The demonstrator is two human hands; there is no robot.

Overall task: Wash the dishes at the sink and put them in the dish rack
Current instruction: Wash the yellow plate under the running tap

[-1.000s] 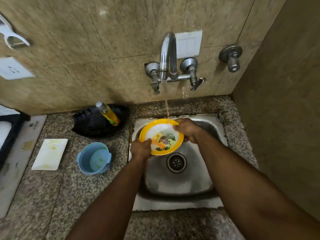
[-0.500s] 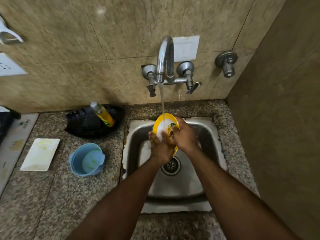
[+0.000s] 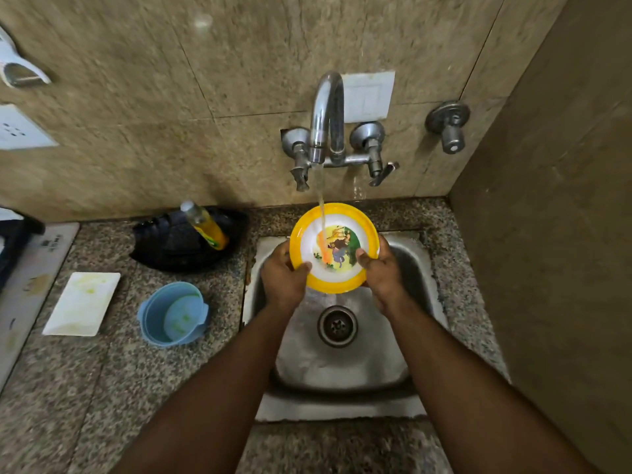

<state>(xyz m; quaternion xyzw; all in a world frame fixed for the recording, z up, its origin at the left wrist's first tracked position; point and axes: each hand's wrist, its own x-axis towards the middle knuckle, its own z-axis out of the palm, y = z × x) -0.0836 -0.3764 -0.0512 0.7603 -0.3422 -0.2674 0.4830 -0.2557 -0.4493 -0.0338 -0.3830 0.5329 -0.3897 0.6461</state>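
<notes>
Landmark: the square steel sink (image 3: 403, 378), set in speckled granite. Far to its left a white rectangular plastic tray (image 3: 82, 303) lies flat, smeared yellowish. Nearer the sink, a pale blue plastic cup with side handles (image 3: 172, 314) stands upright, a faint greenish residue in its bottom; both look unwashed. Behind the cup, left of the sink's back corner, a black slatted dish rack (image 3: 171, 239) holds only a yellow dish-soap bottle (image 3: 205, 227) leaning tilted; no dishes in it yet. Over the sink's back half, under the chrome wall tap (image 3: 326, 114), a round yellow-rimmed plastic plate with a cartoon print (image 3: 333, 248) is held face up, tilted toward the person, water striking its centre. The left hand (image 3: 282, 280) grips the plate's left edge, thumb over the rim; the right hand (image 3: 381, 273) grips the right edge likewise. Judgement: rinsing. The rack lies left of the plate, so the left hand is nearer for the transfer.
</notes>
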